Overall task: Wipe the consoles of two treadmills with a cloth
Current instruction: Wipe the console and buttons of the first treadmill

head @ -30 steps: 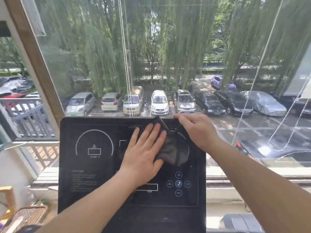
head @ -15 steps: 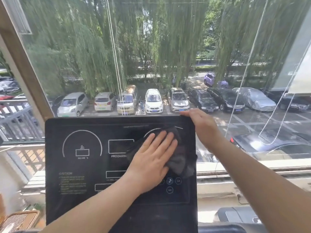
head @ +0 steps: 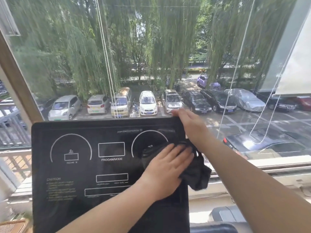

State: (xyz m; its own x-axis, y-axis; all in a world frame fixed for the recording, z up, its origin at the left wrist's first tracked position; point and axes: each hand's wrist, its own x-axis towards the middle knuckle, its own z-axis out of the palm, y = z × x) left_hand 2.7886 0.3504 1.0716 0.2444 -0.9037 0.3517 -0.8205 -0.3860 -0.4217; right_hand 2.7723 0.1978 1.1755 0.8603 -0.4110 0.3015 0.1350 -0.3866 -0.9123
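The black treadmill console (head: 80, 190) stands before a window (head: 151, 56), its left half bare. The left hand (head: 168, 170), fingers flat and spread, presses a dark cloth (head: 196, 175) at the console's right edge, the cloth hanging past it. The right hand (head: 190, 125) curls over the top right corner.

A big window (head: 151, 47) fills the top of the frame. Green trees (head: 168, 39) and parked cars (head: 148, 102) are seen through it. A basket (head: 13, 226) is seen at lower left.
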